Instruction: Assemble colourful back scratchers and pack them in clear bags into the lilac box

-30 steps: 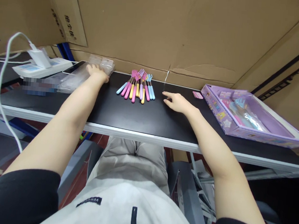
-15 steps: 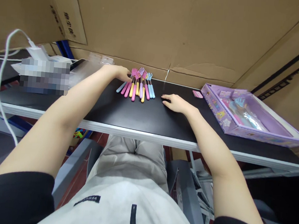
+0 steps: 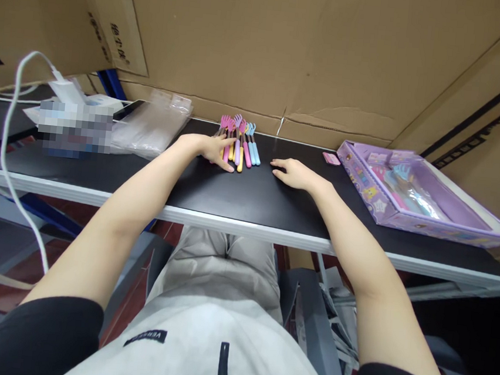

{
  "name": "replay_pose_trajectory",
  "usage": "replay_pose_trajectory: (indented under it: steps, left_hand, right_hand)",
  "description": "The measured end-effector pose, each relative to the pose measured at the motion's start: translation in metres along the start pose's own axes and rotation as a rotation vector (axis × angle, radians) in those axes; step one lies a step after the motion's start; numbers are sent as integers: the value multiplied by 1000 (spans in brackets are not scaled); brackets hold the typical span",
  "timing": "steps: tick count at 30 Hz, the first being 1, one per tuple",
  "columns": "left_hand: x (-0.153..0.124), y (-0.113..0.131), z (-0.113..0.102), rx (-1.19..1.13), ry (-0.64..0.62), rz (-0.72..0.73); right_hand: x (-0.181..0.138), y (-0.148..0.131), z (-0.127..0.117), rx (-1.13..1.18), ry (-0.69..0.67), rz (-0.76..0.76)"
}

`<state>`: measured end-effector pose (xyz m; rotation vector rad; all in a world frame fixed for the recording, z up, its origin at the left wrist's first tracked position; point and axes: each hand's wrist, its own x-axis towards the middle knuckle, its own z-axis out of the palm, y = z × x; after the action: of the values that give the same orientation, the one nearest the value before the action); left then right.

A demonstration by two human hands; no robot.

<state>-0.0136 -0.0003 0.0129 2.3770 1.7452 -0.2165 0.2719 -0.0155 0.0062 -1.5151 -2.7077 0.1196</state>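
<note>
Toy rakes (image 3: 246, 150), one fanned bunch: pink, yellow, purple and blue handles, heads toward the cardboard wall (image 3: 263, 53), lying on the black tabletop (image 3: 240, 195) between the two hands.

Left hand (image 3: 213, 147), one: laid over the left-side handles, thumb and forefinger spread wide apart; whether it grips a rake cannot be told. Change noted: it was on the plastic bags (image 3: 154, 125) a second ago, then beside the rake heads, and now covers the handles.

Bearing on the work, as judged: handling has passed from bags to rakes; no rake is visibly lifted, and those in sight keep their fan.

Right hand (image 3: 294, 173), one: loosely curled on the near right of the bunch, apart from it, nothing visible in its grasp; place unchanged.

Also listed: bags, flat, now uncovered, left of the bunch; pink packet (image 3: 331, 159), far right, just beside the purple box (image 3: 363, 181); wrapped set (image 3: 412, 194), inside that open box.
</note>
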Motion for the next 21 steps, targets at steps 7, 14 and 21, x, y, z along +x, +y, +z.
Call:
replay_pose_trajectory:
  steps: [7,14,21]
  left_hand:
    - [7,-6,12,17,45,25]
    - [2,1,11,39,40,54]
    - [1,1,10,51,21,36]
  right_hand:
    - [-2,10,-4,34,18,25]
    - [-27,43,-54,84,419,245]
    - [-58,98,-95,112,534,660]
